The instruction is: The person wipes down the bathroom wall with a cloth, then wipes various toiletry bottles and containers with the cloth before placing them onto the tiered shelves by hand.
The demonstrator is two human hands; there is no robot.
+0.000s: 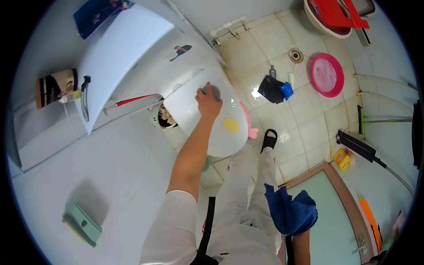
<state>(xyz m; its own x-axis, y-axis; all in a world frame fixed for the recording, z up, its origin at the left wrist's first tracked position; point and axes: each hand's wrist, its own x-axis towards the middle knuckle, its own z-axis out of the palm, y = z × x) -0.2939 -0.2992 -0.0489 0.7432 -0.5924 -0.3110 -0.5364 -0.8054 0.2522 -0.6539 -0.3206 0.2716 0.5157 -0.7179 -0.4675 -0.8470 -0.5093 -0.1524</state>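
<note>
My left hand (pixel 209 104) reaches down to the white toilet lid (pixel 190 106), its fingers spread over a dark grey oval patch (pixel 215 92). Whether that patch is a flat marking or a loose piece, I cannot tell. Beside it on the lid is a yellow oval patch (pixel 231 125). A crumpled dark blue cloth (pixel 291 211) hangs at the end of my right arm; it covers the right hand, whose fingers are hidden. A pink piece (pixel 252 131) sticks out at the lid's edge.
On the wet tiled floor lie a black cloth or bag (pixel 270 89), a blue packet (pixel 286 91) and a bottle (pixel 272 71). A pink basin (pixel 327 75) stands farther right. A waste bin (pixel 155 117) sits beside the toilet. Long-handled cleaning tools (pixel 360 145) lean along the right wall.
</note>
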